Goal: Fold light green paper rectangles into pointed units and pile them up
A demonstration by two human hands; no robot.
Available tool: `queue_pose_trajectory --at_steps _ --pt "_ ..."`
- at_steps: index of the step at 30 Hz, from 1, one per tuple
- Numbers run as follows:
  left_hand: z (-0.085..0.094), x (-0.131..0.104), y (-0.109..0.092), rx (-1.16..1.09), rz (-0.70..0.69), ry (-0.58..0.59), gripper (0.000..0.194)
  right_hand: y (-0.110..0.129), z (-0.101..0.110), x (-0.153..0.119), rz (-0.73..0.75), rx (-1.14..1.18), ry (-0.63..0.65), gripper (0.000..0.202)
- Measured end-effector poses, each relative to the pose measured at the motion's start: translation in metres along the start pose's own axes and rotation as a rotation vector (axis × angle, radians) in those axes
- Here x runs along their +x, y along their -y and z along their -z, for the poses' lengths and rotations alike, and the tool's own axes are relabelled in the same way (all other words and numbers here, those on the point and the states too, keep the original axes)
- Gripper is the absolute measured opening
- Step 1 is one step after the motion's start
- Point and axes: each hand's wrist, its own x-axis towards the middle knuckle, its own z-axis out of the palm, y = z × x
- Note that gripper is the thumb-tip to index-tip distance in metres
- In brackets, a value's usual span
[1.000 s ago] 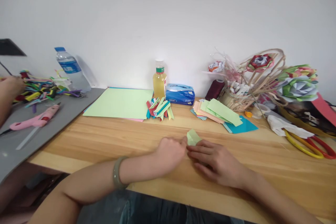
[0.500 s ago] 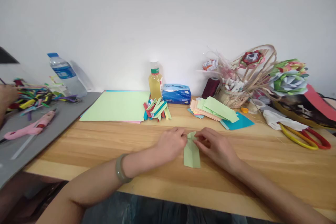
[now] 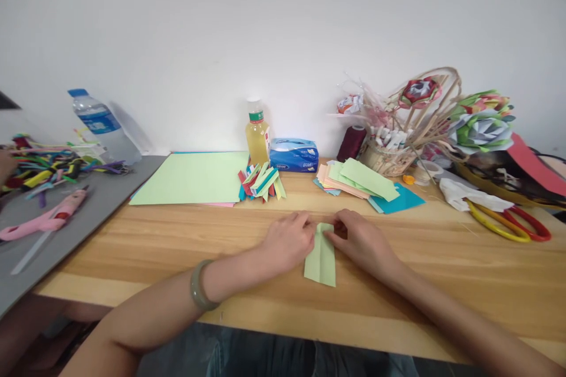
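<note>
The green paper is on the worktop, between the two hands. The grip of the left hand is clamped on its upper left edge, and that of the right hand on its upper right edge. If they pull unequally, I think it may tear or crease crookedly. Behind, the basket contains white pieces, and the bottle holds yellow liquid.

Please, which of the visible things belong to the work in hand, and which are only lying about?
Belong to the work: creased green paper; probably, pile of paper slips.
Apparently just lying about: tissue pack; yellow drink bottle; water bottle.
</note>
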Motion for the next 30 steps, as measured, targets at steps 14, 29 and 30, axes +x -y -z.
queue_pose_trajectory --at_steps 14,29,30 --pt "-0.014 -0.004 -0.001 0.096 -0.085 -0.135 0.018 0.001 -0.001 -0.001 -0.066 0.165 -0.009 0.021" --pt "-0.020 -0.009 0.007 0.116 -0.226 -0.211 0.019 0.003 -0.007 -0.004 0.228 0.006 -0.133 0.016" --pt "-0.021 -0.009 0.008 0.124 -0.243 -0.217 0.019 0.002 -0.008 -0.005 0.270 -0.001 -0.145 0.018"
